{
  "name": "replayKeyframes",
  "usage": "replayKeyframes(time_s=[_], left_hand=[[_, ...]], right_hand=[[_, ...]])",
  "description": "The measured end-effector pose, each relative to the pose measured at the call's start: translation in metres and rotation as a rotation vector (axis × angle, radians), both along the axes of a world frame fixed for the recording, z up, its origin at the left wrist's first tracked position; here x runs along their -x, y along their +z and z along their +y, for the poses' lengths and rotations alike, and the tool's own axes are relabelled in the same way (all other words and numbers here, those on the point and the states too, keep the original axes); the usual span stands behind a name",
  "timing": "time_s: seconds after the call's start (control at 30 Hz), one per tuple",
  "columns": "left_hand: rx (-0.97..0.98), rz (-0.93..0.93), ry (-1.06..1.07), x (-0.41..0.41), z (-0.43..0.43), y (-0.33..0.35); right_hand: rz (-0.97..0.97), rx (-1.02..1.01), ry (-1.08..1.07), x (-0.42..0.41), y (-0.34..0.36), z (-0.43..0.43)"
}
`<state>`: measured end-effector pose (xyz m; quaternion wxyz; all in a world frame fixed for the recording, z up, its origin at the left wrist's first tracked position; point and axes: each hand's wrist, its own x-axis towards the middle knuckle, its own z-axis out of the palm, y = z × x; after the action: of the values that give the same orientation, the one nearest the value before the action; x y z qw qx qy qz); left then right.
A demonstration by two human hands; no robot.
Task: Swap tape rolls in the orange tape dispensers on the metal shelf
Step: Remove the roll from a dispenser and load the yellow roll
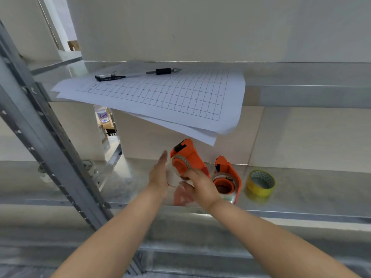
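An orange tape dispenser (185, 155) is lifted and tilted above the metal shelf (124, 177), its hub facing me. My right hand (200, 185) grips its lower edge near the hub. My left hand (159, 173) presses flat against a pale tape roll (173, 177) at the dispenser's left side, fingers stretched upward. A second orange dispenser (227, 177) stands on the shelf just to the right with a clear tape roll (228, 196) on its hub. A loose yellow tape roll (261, 183) lies further right.
Gridded paper sheets (160, 97) overhang the upper shelf directly above the dispensers, with a pen (138, 74) on them. A perforated steel upright (50, 137) slants across the left. A water bottle (102, 114) stands behind it. The shelf's front lip (281, 215) runs below my wrists.
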<state>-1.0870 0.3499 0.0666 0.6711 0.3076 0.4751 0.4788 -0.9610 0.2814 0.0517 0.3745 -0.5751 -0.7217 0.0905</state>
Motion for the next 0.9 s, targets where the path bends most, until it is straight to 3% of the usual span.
replayKeyframes(time_s=[0.13, 0.23, 0.43, 0.6, 0.77, 0.9], left_hand=[[0.152, -0.107, 0.122, -0.009, -0.008, -0.005], [0.201, -0.155, 0.096, -0.021, -0.018, -0.003], [0.165, -0.279, 0.012, -0.071, -0.028, 0.015], [0.184, -0.296, 0.069, -0.107, -0.027, 0.019], [0.232, -0.284, 0.091, -0.134, -0.029, 0.025], [0.248, -0.253, 0.066, -0.161, -0.037, 0.034]], right_hand=[[0.018, 0.001, 0.013, -0.01, 0.001, -0.014], [0.06, -0.008, -0.007, -0.023, 0.007, -0.027], [-0.05, -0.219, -0.049, -0.065, 0.036, -0.046], [-0.065, -0.223, -0.174, -0.124, 0.056, -0.05], [-0.068, -0.079, -0.485, -0.206, 0.041, -0.06], [-0.161, 0.1, -0.527, -0.252, 0.016, -0.082]])
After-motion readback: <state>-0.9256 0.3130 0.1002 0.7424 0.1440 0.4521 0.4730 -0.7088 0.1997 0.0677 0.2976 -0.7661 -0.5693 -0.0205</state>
